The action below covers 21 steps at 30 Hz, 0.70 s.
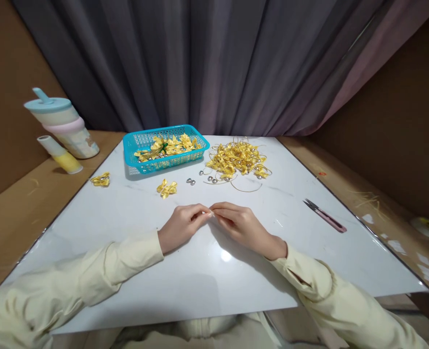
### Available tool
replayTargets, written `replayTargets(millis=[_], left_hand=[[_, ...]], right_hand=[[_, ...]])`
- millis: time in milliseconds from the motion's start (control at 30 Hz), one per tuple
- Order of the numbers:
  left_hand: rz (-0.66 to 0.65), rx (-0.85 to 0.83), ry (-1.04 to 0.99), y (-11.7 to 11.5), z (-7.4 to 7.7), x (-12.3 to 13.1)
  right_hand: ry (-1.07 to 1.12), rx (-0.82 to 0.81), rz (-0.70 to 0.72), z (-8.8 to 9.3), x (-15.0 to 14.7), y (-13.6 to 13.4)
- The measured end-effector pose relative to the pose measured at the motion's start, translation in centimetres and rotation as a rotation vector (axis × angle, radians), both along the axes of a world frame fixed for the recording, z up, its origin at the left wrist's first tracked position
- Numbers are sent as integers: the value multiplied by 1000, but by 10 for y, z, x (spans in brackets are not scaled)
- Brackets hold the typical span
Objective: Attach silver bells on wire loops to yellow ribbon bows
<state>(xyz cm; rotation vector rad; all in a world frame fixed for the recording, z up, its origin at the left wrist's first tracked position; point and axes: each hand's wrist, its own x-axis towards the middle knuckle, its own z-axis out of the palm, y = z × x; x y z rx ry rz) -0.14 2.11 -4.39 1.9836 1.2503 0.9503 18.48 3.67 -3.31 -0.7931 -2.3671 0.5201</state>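
My left hand [185, 224] and my right hand [244, 227] meet fingertip to fingertip above the middle of the white table [199, 300]. Both are closed in a pinch; whatever they hold is too small to name. Just beyond them lie a yellow ribbon flower [167, 188] and a pair of silver beads [190, 181]. Further back on the right is a pile of yellow ribbon flowers [238, 157] with silver beads and thin golden cords, some curling out toward my hands.
A blue basket [170, 166] holds more yellow flowers. Thread snips [325, 215] lie at right. Another yellow flower [101, 180] is near the left edge, beside a yellow thread spool [62, 156] and a tumbler [67, 127] with a straw. A grey curtain [207, 68] hangs behind.
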Motion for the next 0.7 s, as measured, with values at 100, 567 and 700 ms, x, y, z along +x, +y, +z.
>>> replayTargets(millis=[100,567,700], left_hand=[[7,86,97,-2,-5,0],[-4,326,241,-5,-16,-1],[-14,357,315,-3,-19,1]], right_hand=[[-19,-15,-15,-1,0,0],[-79,47,-86,-7,-2,-2],[-85,20,-106,-7,-4,-2]])
